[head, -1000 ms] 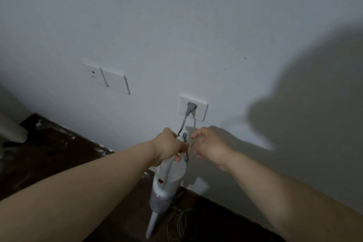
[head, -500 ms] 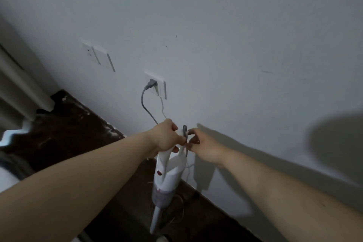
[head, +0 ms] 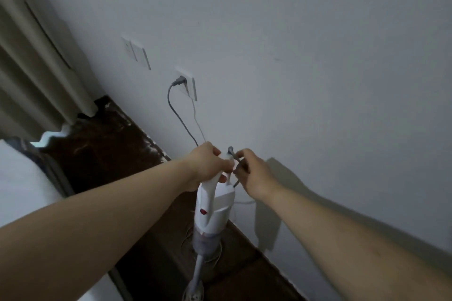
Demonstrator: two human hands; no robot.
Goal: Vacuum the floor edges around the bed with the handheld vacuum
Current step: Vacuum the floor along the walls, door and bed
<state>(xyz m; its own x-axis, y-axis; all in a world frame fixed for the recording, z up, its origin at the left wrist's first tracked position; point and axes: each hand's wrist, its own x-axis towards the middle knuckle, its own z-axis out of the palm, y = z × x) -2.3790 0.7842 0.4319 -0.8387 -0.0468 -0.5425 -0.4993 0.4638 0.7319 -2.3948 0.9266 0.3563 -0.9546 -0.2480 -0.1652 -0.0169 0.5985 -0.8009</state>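
A white handheld vacuum (head: 212,212) with a red switch hangs upright over the dark wooden floor (head: 110,154), its thin tube pointing down. My left hand (head: 208,163) grips the top of its handle. My right hand (head: 252,171) pinches the grey power cord (head: 176,117) right beside the handle's top. The cord loops up to a grey plug in the white wall socket (head: 188,83). The white edge of the bed (head: 22,178) shows at lower left.
A grey wall (head: 293,56) runs diagonally with two switch plates (head: 137,52) left of the socket. Beige curtains (head: 31,68) hang at the left. Thin white cables and a power strip (head: 193,294) lie on the floor under the vacuum.
My view has swung to the right and back, so the socket and switches now lie further left. Both hands stay at the top of the vacuum handle with the cord.
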